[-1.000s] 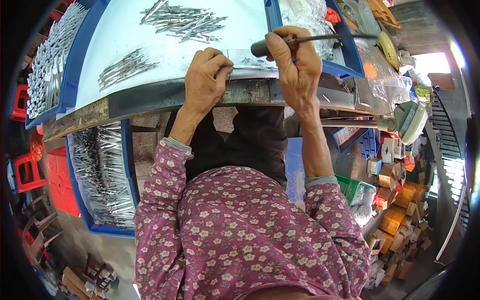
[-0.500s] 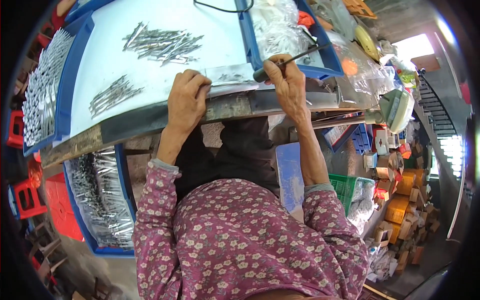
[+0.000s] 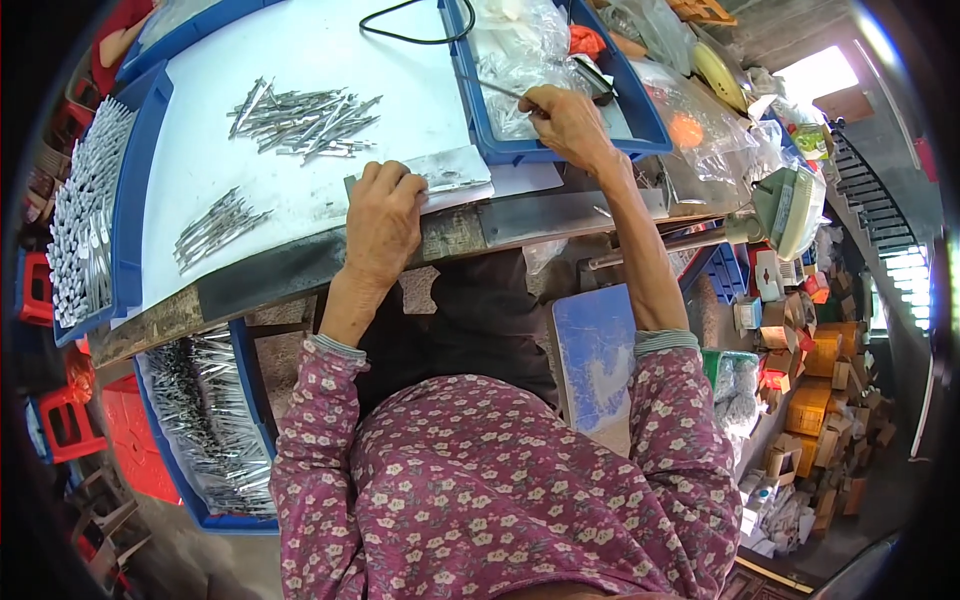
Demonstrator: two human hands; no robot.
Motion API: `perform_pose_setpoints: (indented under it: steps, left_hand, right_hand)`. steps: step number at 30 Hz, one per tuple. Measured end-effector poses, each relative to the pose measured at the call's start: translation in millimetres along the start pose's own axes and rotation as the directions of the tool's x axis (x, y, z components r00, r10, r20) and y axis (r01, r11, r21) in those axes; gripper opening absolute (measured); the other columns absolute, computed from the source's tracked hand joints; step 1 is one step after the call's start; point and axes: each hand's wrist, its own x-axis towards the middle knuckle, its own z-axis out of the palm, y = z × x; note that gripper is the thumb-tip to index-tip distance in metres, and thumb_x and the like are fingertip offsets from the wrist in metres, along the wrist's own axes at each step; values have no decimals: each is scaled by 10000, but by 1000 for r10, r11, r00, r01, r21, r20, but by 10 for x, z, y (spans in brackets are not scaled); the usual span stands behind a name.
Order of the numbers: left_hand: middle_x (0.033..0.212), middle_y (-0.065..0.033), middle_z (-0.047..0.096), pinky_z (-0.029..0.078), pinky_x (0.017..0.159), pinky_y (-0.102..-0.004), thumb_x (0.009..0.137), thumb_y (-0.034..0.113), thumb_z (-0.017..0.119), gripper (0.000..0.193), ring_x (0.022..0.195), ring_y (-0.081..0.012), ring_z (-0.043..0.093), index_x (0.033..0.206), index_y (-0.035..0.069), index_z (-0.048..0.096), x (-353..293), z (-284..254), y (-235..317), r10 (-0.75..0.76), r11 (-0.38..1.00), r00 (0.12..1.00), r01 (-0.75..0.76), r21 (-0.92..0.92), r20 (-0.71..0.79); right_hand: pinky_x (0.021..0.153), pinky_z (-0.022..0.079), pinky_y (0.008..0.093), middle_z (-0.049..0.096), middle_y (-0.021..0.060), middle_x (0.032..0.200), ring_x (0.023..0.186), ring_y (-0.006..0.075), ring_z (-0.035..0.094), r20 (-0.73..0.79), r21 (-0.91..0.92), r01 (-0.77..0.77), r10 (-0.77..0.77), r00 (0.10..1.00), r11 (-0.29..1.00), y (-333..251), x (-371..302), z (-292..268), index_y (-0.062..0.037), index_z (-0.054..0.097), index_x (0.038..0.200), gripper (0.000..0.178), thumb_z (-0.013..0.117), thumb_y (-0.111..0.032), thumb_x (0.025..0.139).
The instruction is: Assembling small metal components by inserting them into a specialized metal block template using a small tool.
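My left hand (image 3: 383, 218) is at the table's near edge, its fingers curled down over the left end of a flat grey metal plate (image 3: 455, 172). Whatever lies under those fingertips is hidden. My right hand (image 3: 572, 128) is closed round a screwdriver-like tool above the blue tray (image 3: 530, 152); its thin dark shaft (image 3: 497, 88) points up and left, and the handle is covered by my fingers. On the white table top (image 3: 300, 40) lie a larger pile of thin metal rods (image 3: 305, 120) and a smaller pile of rods (image 3: 218, 230).
Clear plastic bags (image 3: 515, 50) and an orange-red item (image 3: 587, 42) fill the right tray. At left stands a blue tray (image 3: 140, 200) packed with pale rods. Under the table sits another blue tray (image 3: 262, 400) of metal pieces. A green lamp-like fixture (image 3: 785, 212) juts in at right.
My right hand has moved up over the tray, and the tool's shaft has swung from pointing right to pointing left. My left hand stays at the plate's left end. The view has shifted slightly.
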Motion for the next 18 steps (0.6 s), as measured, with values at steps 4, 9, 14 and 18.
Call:
perform_pose_setpoints:
  steps: [4,9,14,18]
  left_hand:
    - [804,-96,554,426,679,-354,698,-39,625,118,775,-274,509,802,6,595,-4,9,-31,-12,997,999,8,-75,-45]
    - [784,-93,550,423,667,-353,693,-40,626,109,758,-263,501,785,6,593,-53,-78,-43,-96,980,990,76,-183,-105]
    - [778,-99,558,423,661,-345,692,-44,620,99,755,-271,507,778,-2,592,-160,-289,-90,-160,972,971,124,-202,-176]
    - [779,-98,559,413,672,-355,705,-13,616,72,765,-277,502,771,4,593,-263,-475,-217,-169,980,956,137,-146,-241]
  right_hand:
    - [661,447,394,619,160,804,739,326,592,86,-85,18,-10,996,996,88,67,8,-49,636,908,187,526,-51,757]
    - [647,439,389,614,151,807,738,301,593,247,-34,139,-127,961,990,178,120,-12,-66,645,901,225,537,-1,715]
    - [563,398,310,539,75,734,643,155,487,383,197,21,-97,919,980,251,214,1,1,602,874,229,513,28,665]
    - [693,403,268,539,82,785,757,174,513,331,285,63,-160,930,956,373,149,-8,17,581,859,199,537,59,670]
